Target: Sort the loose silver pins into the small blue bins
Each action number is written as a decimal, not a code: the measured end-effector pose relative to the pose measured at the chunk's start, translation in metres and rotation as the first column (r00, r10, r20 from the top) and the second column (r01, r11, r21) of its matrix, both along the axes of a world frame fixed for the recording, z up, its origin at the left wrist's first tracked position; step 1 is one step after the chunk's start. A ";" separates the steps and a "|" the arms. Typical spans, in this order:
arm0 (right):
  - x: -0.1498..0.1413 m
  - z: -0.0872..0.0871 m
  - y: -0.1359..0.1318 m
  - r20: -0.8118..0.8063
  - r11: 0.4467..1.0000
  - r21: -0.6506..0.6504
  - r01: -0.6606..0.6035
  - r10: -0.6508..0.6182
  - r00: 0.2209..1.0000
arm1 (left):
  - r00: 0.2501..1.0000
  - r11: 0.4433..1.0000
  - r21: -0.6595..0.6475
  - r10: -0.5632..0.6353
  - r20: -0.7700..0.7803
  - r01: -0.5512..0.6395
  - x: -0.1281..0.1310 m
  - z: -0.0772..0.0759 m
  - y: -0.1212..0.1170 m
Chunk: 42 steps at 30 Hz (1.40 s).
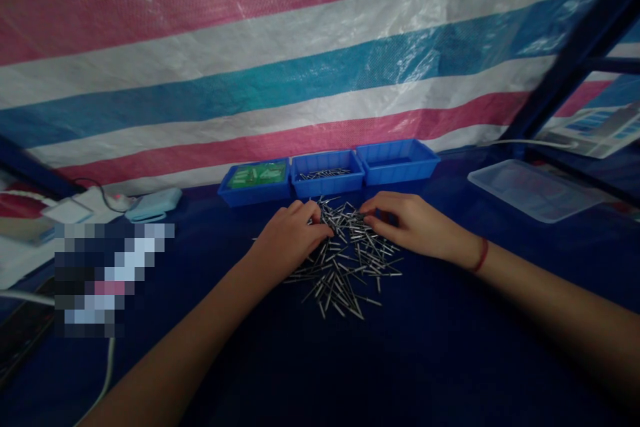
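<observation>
A loose pile of thin silvery metal pins, which look like blind rivets (pixel 345 273), lies spread on the dark blue table. My left hand (pixel 290 233) rests at the pile's left side, fingers curled and thumb reaching over the rivets; what lies under the fingers is hidden. At the upper right of the pile is my right hand (pixel 410 220), its thumb and forefinger tips close together on rivets, with a gap behind them. Just beyond the pile, a blue bin (pixel 327 188) holds more rivets.
Left of that bin stands a blue bin (pixel 235 197) with green-looking packets (pixel 257 175); a third blue bin (pixel 400 172) is at right. A clear plastic lid (pixel 535 190) lies far right. On the left are a light blue case (pixel 155 205) and a white cable (pixel 107 367).
</observation>
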State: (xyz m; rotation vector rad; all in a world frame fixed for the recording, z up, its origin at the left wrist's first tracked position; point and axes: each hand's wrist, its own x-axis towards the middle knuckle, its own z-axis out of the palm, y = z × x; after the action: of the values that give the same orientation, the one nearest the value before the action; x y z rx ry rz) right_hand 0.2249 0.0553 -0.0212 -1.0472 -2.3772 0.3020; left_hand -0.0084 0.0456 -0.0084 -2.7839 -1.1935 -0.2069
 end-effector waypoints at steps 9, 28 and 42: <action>-0.001 -0.001 -0.002 -0.005 0.998 0.020 -0.051 0.051 0.999 | 0.997 1.000 0.021 0.015 -0.073 -0.014 0.002 0.000 -0.001; -0.040 0.016 -0.047 -0.536 0.888 -0.374 -0.268 0.029 0.844 | 0.458 0.682 -0.666 0.509 0.729 0.302 0.027 0.001 -0.044; -0.042 0.018 -0.048 -0.603 0.655 -0.669 -0.352 -0.201 0.772 | 0.388 0.823 -0.514 0.403 0.829 0.244 0.025 -0.003 -0.041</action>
State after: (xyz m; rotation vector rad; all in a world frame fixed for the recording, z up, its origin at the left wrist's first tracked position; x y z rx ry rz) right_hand 0.1825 0.0077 -0.0030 -0.9270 -1.6233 1.5495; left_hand 0.0167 0.0041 -0.0114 -3.0337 -1.8132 -1.9855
